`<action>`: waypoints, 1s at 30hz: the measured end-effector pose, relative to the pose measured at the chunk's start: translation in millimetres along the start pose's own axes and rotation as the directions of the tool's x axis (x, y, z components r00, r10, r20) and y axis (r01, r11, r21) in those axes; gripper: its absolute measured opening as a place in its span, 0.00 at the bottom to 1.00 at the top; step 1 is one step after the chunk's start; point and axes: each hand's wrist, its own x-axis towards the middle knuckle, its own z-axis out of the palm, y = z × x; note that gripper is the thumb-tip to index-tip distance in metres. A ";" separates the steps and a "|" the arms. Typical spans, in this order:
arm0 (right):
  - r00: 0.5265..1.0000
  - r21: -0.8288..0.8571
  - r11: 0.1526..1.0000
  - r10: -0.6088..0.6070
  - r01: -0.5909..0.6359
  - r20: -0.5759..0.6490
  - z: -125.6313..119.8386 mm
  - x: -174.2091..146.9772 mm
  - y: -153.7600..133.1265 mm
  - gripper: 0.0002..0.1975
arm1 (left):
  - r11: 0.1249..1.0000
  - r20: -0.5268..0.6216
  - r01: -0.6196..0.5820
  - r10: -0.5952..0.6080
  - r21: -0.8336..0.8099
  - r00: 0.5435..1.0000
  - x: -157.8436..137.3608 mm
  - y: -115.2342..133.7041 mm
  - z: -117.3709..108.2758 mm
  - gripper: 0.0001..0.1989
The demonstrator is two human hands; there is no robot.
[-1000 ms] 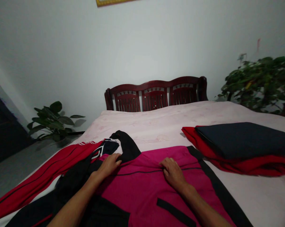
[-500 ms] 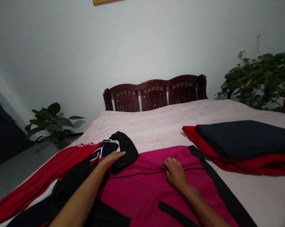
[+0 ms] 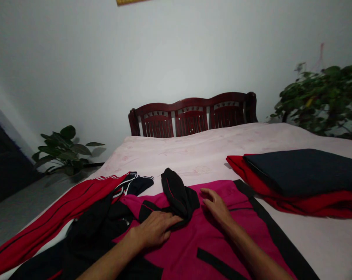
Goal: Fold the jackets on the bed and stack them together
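Note:
A magenta jacket with black panels lies spread on the bed. My left hand is closed on the jacket at its black end piece with pink piping, which looks like a collar. That piece stands up in a fold over the magenta cloth, and part of it is hidden behind my fingers. Just right of the fold is my right hand, above the magenta fabric, its thumb and fingers apart and holding nothing. Dark cloth bunches beside my left forearm.
Red trousers with a black stripe lie along the bed's left side. Folded dark blue cloth rests on red cloth at the right. Beyond the pink bedsheet stands a carved wooden headboard. Plants flank the bed.
My left hand has brought the black end piece of the jacket rightward and folded it over the magenta part. My right hand has let go of the magenta cloth and opened.

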 end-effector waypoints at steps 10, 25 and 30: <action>0.948 -0.187 0.953 0.269 -0.237 0.170 50.3 61.0 -89.6 0.24 | 0.990 0.012 0.002 -0.004 0.144 1.000 -0.3 11.3 6.7 0.29; 0.798 0.974 0.212 0.599 -0.073 -0.070 -60.5 -6.6 -10.3 0.11 | 0.907 -0.261 0.406 -0.368 0.108 0.892 -39.2 -48.1 26.0 0.32; 0.694 0.971 0.171 0.719 -0.170 -0.006 -75.7 -21.0 14.7 0.05 | 0.874 -0.245 0.481 -0.452 0.073 0.858 -38.5 -45.5 24.8 0.31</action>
